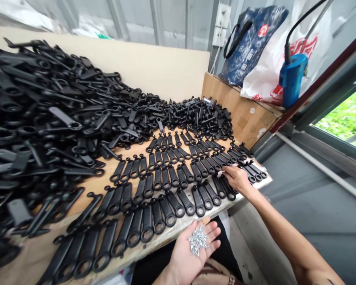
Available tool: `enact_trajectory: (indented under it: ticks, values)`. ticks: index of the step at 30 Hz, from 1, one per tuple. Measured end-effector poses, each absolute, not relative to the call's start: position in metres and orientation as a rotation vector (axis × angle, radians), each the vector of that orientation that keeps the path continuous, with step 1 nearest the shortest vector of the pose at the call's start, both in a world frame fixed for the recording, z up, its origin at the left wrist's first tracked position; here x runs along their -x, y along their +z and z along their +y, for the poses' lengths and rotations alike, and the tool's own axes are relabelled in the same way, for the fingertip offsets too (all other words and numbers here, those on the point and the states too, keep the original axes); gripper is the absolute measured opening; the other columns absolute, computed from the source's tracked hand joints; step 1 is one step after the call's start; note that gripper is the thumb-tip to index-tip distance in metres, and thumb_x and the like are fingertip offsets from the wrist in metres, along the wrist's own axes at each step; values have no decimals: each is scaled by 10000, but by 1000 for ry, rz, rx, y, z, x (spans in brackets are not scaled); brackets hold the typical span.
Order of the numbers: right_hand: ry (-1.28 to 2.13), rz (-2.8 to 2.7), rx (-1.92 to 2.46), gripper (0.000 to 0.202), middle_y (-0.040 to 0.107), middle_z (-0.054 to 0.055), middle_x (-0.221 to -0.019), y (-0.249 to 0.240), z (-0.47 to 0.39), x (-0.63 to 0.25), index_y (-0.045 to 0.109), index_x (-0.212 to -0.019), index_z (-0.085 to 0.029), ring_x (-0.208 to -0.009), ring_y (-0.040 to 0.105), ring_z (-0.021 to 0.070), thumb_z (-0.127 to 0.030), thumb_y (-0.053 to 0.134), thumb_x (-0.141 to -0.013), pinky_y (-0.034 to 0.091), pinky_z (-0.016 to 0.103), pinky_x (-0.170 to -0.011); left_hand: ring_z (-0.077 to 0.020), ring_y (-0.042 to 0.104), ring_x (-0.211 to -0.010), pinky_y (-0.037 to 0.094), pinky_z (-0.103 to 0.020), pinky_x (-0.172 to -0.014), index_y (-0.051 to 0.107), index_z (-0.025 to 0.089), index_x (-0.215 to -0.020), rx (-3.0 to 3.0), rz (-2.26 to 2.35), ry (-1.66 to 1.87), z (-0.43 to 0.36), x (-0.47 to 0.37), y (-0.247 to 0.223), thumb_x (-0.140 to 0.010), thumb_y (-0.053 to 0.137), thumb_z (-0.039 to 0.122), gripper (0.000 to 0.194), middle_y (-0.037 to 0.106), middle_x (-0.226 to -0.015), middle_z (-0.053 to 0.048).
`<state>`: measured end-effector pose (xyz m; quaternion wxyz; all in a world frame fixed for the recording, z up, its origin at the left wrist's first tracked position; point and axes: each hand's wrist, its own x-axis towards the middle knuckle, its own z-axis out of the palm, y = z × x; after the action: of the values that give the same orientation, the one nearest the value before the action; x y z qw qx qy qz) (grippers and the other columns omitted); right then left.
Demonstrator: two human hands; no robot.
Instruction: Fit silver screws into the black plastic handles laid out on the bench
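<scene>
And here we are at the table (133, 149), where slanting rows of black levers (165, 174) run across the wood, ringed ends towards us, little knobbed ends pointing away. Down in front, just off the near edge, we have the left hand (184, 250), palm up, fingers spread loosely, cradling a small mound of shiny metal pins (198, 240). Over to the right, the right hand (239, 180) is down among the levers near the table's right end, fingers bent and fingertips drawn close together; whether they grip anything, we can't tell, as the tips are too small to read. Behind the rows we've got a great heap of more black levers (77, 95), highest at the left, backed by a cream board (166, 71). At the heap's right end stands a wooden box (235, 105), bags sitting on top.
</scene>
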<state>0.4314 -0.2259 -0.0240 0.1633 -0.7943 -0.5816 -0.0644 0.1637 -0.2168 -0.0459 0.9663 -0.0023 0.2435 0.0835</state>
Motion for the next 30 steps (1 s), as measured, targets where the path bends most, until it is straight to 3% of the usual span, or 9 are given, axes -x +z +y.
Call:
enact_trajectory:
  ticks: [11,17,24,30]
  values:
    - [-529,-1874,2100,228,631,53,-713,-29,-232,-426,628,-862,-161,-689,552,150,-148,403,-825,372,229,-660,-274,558,-983,382,-409,-863,595,91,-993,2,515,176,-214,-163,-46,-785,488,318,327,651,-982,-131]
    - [-498,-1880,2050,217,634,57,-730,-19,-237,-426,620,-903,-151,-686,552,157,-169,415,-836,391,245,-655,-263,571,-961,392,-402,-850,600,100,-984,-13,533,177,-214,-163,-43,-785,488,308,308,659,-960,-121]
    - [-70,-1908,1711,179,611,61,-832,18,-271,-365,574,-933,-162,-769,521,145,-169,434,-821,400,268,-703,-253,576,-948,404,-387,-832,600,93,-962,8,499,157,-216,-165,-39,-794,475,309,301,657,-958,-125]
    - [303,-2430,1560,113,526,48,-988,24,-283,-289,552,-798,-171,-961,401,192,-247,468,-798,341,336,-804,-128,613,-660,460,-268,-658,605,103,-876,44,499,192,-220,-169,-28,-817,433,239,227,676,-763,-63]
